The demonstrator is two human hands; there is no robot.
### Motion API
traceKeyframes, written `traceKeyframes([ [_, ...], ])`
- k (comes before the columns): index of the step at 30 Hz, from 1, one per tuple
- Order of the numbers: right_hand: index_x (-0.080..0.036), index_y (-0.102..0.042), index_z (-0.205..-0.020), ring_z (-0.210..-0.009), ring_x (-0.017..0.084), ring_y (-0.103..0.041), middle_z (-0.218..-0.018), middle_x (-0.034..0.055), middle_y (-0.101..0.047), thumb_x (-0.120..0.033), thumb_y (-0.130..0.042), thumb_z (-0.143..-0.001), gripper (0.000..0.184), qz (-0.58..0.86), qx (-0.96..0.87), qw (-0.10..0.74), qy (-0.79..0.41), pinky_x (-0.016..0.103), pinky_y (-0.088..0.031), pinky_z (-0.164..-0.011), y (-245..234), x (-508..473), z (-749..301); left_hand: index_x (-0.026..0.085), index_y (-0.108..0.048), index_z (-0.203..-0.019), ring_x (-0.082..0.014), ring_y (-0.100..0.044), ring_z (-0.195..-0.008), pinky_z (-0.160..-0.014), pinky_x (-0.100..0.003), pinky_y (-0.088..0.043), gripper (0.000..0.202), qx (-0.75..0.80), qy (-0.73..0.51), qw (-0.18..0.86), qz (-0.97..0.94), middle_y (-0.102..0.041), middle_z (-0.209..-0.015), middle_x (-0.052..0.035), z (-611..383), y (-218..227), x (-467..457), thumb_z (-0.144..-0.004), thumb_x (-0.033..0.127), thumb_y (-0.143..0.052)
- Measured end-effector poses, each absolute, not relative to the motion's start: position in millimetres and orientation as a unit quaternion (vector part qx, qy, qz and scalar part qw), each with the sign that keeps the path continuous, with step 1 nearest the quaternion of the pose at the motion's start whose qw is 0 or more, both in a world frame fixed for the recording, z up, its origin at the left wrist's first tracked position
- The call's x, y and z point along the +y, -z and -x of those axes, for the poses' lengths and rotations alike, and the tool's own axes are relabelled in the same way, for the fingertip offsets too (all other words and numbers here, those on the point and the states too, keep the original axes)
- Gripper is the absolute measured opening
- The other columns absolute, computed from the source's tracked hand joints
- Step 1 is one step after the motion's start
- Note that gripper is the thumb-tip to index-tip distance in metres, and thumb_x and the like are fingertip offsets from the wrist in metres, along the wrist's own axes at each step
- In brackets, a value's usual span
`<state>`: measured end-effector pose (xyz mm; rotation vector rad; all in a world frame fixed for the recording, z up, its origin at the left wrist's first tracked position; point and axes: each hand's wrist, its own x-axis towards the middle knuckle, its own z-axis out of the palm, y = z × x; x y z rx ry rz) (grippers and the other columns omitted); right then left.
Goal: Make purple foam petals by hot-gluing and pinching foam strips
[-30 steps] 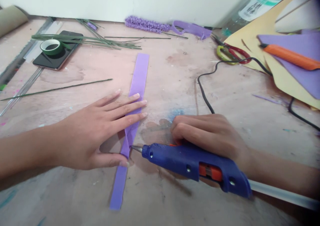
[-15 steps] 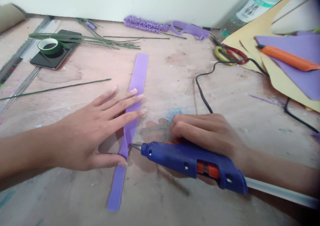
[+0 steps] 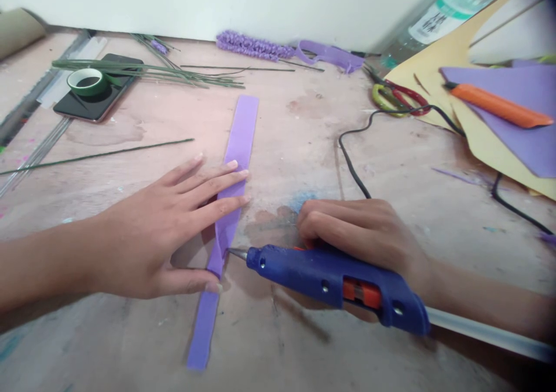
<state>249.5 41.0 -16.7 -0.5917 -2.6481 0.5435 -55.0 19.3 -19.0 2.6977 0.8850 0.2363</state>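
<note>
On the stained worktop, the left hand spreads across a purple strip; the right hand grips a glue gun, nozzle at the fold; best keep the thumb clear

On the counter, a flat strip runs lengthwise away from the person. The left grip lies across it from the left; at its right, the right grip holds a glue gun, nozzle at the strip's edge. Behind the left grip lies a single stem. Farther back, a tape roll sits on a phone, and a stem bundle crosses the phone. Near the wall, a flower spike lies left of a curled scrap. Rightward come scissors, then paper bearing a sheet, with a cutter on top.
</note>
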Motion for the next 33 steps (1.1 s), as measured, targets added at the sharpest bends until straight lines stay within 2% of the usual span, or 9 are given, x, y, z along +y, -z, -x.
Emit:
traceKeyframes([
  [3, -0.023, -0.042, -0.086, -0.061, 0.013, -0.042, -0.074, -0.0015, -0.048, -0.032, -0.034, -0.110, 0.027, 0.221, -0.938, 0.169, -0.205, 0.028, -0.030, -0.056, 12.7, 41.0, -249.5, 0.018, -0.033, -0.162, -0.0352, -0.021, -0.161, -0.133, -0.056, -0.008, 0.086, 0.309, -0.081, 0.142, -0.937, -0.025, -0.174, -0.0134, 55.1, 18.9, 19.6, -0.095, 0.067, -0.057],
  [12, -0.023, -0.041, -0.088, -0.064, 0.013, -0.040, -0.076, -0.0016, -0.045, -0.034, -0.030, -0.110, 0.027, 0.217, -0.936, 0.172, -0.216, 0.029, -0.030, -0.059, 14.1, 40.7, -251.8, 0.017, -0.036, -0.161, -0.0347, -0.022, -0.161, -0.133, -0.056, -0.008, 0.085, 0.308, -0.081, 0.135, -0.938, -0.026, -0.174, -0.0134, 54.5, 20.1, 19.5, -0.096, 0.067, -0.056],
  [18, -0.023, -0.040, -0.088, -0.063, 0.013, -0.038, -0.075, -0.0029, -0.042, -0.058, -0.023, -0.111, 0.045, 0.219, -0.937, 0.172, -0.213, 0.029, -0.028, -0.058, 15.3, 40.4, -252.7, 0.018, -0.035, -0.161, -0.0346, -0.022, -0.161, -0.133, -0.056, -0.009, 0.085, 0.308, -0.083, 0.133, -0.938, -0.027, -0.173, -0.0132, 54.5, 19.7, 19.2, -0.096, 0.066, -0.057],
  [24, -0.023, -0.042, -0.085, -0.060, 0.013, -0.041, -0.073, -0.0022, -0.048, -0.066, -0.027, -0.108, 0.051, 0.235, -0.928, 0.181, -0.224, 0.029, -0.030, -0.057, 16.4, 41.8, -252.4, 0.016, -0.037, -0.160, -0.0333, -0.022, -0.161, -0.133, -0.056, -0.010, 0.084, 0.308, -0.077, 0.125, -0.940, -0.026, -0.173, -0.0135, 54.2, 18.5, 18.9, -0.096, 0.066, -0.056],
  [30, -0.023, -0.043, -0.084, -0.060, 0.012, -0.040, -0.072, -0.0015, -0.049, -0.057, -0.037, -0.108, 0.042, 0.248, -0.927, 0.173, -0.223, 0.028, -0.031, -0.056, 14.2, 42.7, -252.3, 0.017, -0.037, -0.160, -0.0342, -0.022, -0.161, -0.133, -0.057, -0.010, 0.084, 0.307, -0.075, 0.131, -0.940, -0.028, -0.173, -0.0143, 54.7, 17.7, 19.0, -0.095, 0.067, -0.058],
  [33, -0.023, -0.043, -0.083, -0.059, 0.012, -0.037, -0.072, -0.0018, -0.047, -0.056, -0.036, -0.107, 0.042, 0.254, -0.927, 0.163, -0.223, 0.028, -0.030, -0.056, 11.4, 42.2, -251.6, 0.017, -0.038, -0.159, -0.0330, -0.022, -0.161, -0.133, -0.056, -0.009, 0.084, 0.309, -0.076, 0.132, -0.939, -0.028, -0.173, -0.0140, 54.7, 17.7, 18.6, -0.095, 0.067, -0.057],
])
